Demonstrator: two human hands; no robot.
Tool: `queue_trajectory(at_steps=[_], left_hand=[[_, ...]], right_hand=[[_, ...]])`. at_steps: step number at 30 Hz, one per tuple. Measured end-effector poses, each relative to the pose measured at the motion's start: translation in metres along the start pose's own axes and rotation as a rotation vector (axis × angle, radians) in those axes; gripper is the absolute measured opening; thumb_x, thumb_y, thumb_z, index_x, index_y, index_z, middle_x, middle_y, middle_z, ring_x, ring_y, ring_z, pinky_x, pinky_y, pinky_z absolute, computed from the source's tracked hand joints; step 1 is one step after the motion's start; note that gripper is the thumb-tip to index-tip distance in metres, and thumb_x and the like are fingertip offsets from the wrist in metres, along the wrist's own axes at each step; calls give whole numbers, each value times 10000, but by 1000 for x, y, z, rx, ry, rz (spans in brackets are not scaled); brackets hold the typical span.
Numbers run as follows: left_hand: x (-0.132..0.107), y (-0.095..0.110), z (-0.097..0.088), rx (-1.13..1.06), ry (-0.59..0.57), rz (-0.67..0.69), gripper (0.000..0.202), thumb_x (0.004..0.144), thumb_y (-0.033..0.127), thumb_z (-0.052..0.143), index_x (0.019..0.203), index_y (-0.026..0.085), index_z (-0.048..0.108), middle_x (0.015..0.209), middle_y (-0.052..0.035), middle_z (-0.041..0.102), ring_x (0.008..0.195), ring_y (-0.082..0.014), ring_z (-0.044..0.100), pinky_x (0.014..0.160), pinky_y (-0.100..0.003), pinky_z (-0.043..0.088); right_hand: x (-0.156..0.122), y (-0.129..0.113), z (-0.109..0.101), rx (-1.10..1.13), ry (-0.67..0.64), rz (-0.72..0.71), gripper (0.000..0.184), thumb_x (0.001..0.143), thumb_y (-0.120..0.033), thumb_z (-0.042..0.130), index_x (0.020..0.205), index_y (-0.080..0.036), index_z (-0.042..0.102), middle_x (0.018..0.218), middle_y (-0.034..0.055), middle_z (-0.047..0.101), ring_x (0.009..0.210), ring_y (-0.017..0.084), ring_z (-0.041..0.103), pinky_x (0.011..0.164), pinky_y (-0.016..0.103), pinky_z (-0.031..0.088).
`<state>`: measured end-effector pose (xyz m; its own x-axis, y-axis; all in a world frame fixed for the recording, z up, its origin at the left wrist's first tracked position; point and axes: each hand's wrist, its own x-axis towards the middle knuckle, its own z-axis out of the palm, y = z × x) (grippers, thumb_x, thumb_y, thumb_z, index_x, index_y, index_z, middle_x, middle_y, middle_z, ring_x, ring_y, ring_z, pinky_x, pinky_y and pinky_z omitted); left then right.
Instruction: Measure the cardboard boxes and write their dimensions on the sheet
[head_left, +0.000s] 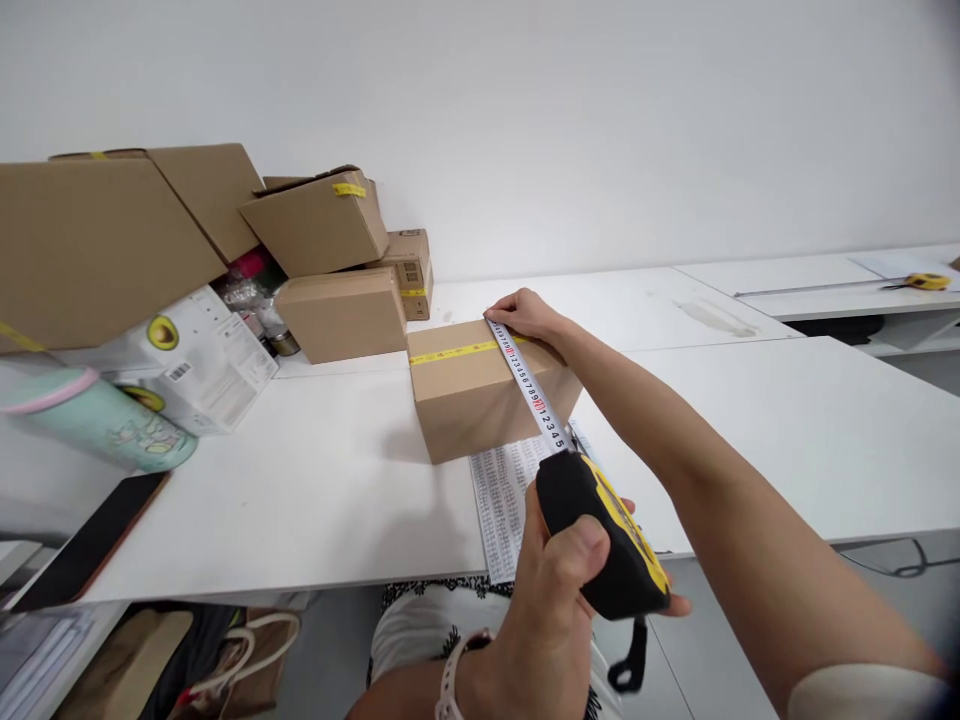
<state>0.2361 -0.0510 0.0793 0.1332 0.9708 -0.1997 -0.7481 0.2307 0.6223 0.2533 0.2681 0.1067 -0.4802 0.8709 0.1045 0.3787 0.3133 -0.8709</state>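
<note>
A small cardboard box with a yellow tape strip stands on the white table. My left hand is closed around a black and yellow tape measure at the table's front edge. Its white blade runs over the box top to the far edge. There my right hand pinches the blade's end against the box's back edge. A printed sheet of paper lies under the box and hangs toward me.
Several cardboard boxes are piled at the back left, with a white avocado-printed carton and a teal bottle beside them. A dark tablet lies at the left edge. Another tape measure lies on the far right table.
</note>
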Motion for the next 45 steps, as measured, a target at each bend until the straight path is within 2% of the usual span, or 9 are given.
queue_trajectory(at_steps=[14, 21, 26, 29, 31, 34, 37, 40, 45], left_hand=[[-6, -25, -10, 28, -61, 26, 731, 701, 616, 781, 1314, 293, 549, 1126, -119, 545, 887, -262, 626, 730, -471, 612], [-6, -19, -5, 69, 9, -39, 715, 598, 641, 834, 1229, 418, 582, 1109, -107, 554, 912, -302, 633, 734, -487, 608], [-15, -15, -25, 182, -18, 74, 931, 556, 629, 855, 1380, 448, 462, 1210, -120, 585, 875, -312, 638, 690, -525, 616], [-22, 1, -60, 330, -56, 328, 1073, 610, 547, 872, 1511, 485, 294, 1096, -107, 650, 851, -326, 668, 653, -503, 621], [-21, 23, -84, 345, 3, 420, 1055, 638, 475, 883, 1503, 531, 281, 1205, -77, 643, 963, -338, 680, 748, -511, 631], [-9, 63, -113, 410, 188, 610, 938, 664, 418, 879, 1471, 451, 401, 1362, -74, 595, 997, -316, 699, 780, -480, 641], [11, 93, -131, 413, 244, 555, 756, 708, 477, 821, 1389, 304, 544, 1156, -77, 686, 904, -302, 721, 742, -476, 646], [26, 108, -143, 419, 199, 474, 710, 695, 509, 809, 1320, 240, 607, 1008, -69, 712, 872, -311, 730, 695, -463, 645], [29, 124, -146, 439, 101, 563, 895, 590, 459, 896, 1403, 324, 549, 1222, -88, 678, 871, -305, 734, 646, -425, 639]], right_hand=[[4, 0, 2, -29, -26, -91, 189, 817, -347, 738, 729, -181, 724, 743, 46, 702, 685, 155, 572, 723, 333, 488], [10, 5, 5, -22, -31, -92, 175, 808, -336, 762, 734, -182, 728, 775, 51, 716, 729, 167, 594, 755, 331, 502], [-2, -3, -16, 68, 176, -200, 372, 914, -535, 621, 1069, -218, 740, 1038, 70, 745, 960, 205, 647, 880, 354, 522], [-23, 3, -45, 91, 433, -208, 548, 954, -670, 464, 1226, -244, 674, 1205, 91, 708, 1145, 231, 625, 972, 386, 502], [-40, 17, -62, 64, 494, -96, 626, 939, -727, 428, 1227, -226, 666, 1236, 121, 695, 1184, 265, 617, 988, 418, 500], [-63, 42, -69, 45, 433, 135, 727, 897, -796, 410, 1206, -193, 673, 1250, 176, 692, 1186, 323, 624, 984, 475, 512], [-78, 53, -58, 53, 290, 259, 763, 871, -824, 398, 1191, -196, 690, 1236, 191, 708, 1187, 356, 632, 988, 510, 518], [-87, 49, -44, 64, 162, 261, 624, 874, -746, 513, 1121, -211, 720, 1228, 159, 729, 1159, 358, 646, 981, 490, 533], [-108, 42, -30, 187, 164, 107, 509, 902, -616, 590, 1192, -209, 685, 1314, 118, 701, 1198, 314, 631, 1026, 451, 523]])
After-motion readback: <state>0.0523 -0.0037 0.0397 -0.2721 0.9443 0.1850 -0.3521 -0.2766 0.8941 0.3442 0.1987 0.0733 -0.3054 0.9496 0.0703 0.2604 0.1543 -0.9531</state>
